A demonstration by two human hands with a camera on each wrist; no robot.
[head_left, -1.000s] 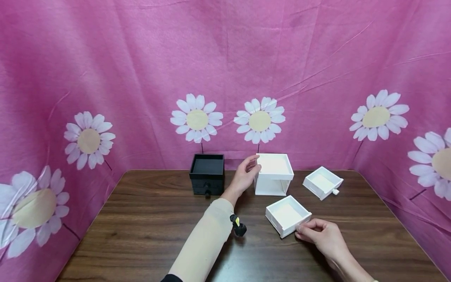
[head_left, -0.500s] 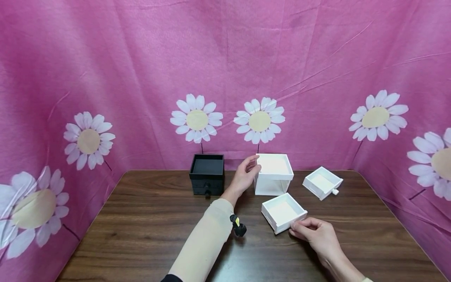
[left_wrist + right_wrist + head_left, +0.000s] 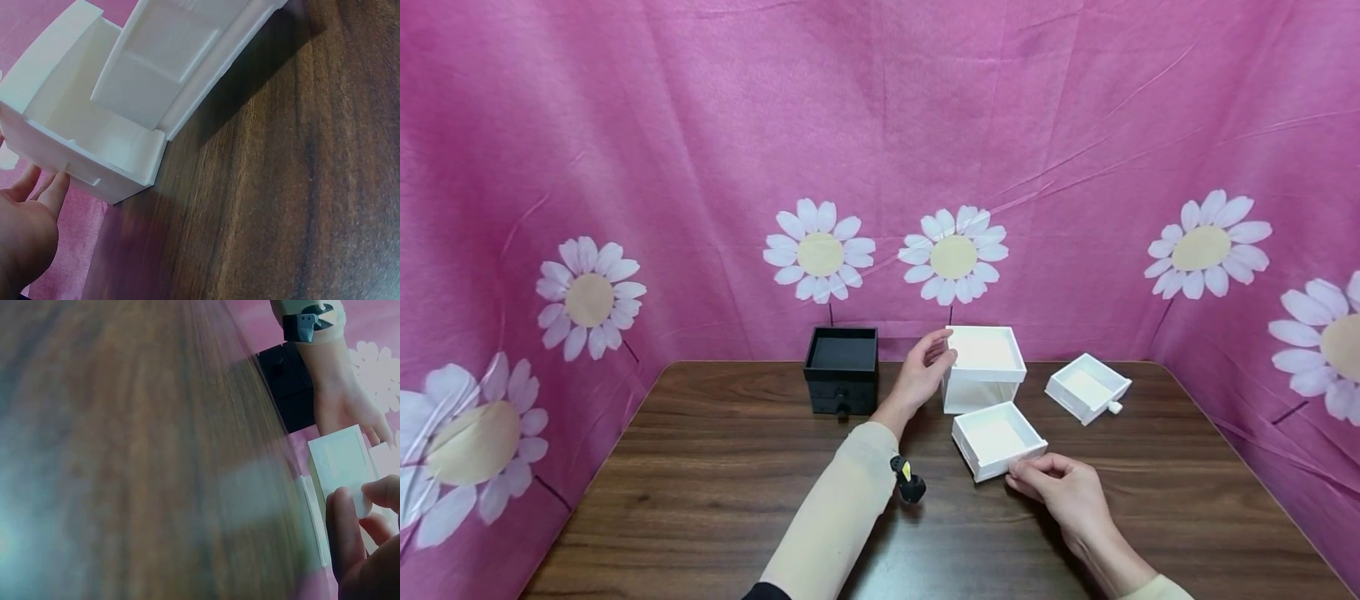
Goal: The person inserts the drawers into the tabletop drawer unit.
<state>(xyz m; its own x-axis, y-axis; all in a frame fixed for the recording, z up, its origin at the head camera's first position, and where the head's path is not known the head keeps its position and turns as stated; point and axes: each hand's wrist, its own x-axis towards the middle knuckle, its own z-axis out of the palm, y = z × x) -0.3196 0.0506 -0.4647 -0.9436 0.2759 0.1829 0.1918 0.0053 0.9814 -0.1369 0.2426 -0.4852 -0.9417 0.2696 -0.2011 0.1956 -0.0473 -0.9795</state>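
My left hand (image 3: 919, 371) rests its fingertips against the left side of a white box frame (image 3: 983, 367) with an opening at the front. In the left wrist view, that hand (image 3: 31, 219) touches the outer side wall of the frame (image 3: 69, 150). With thumb and fingers, my right hand (image 3: 1067, 496) pinches a white drawer (image 3: 1000, 442) by its small round knob (image 3: 362, 503). The drawer, raised off the table, has its far end right at the frame's open front, and it sits at an angle to the opening in the left wrist view.
To the left stands a black box (image 3: 841, 375) with a drawer and knob. A second white drawer (image 3: 1086, 387) with a knob lies at the back right on the wooden table (image 3: 715, 492). A pink flowered cloth (image 3: 880, 167) hangs behind and at both sides.
My right hand has carried the white drawer forward and to the left, up to the front of the white frame. The left hand and the frame have kept their places.
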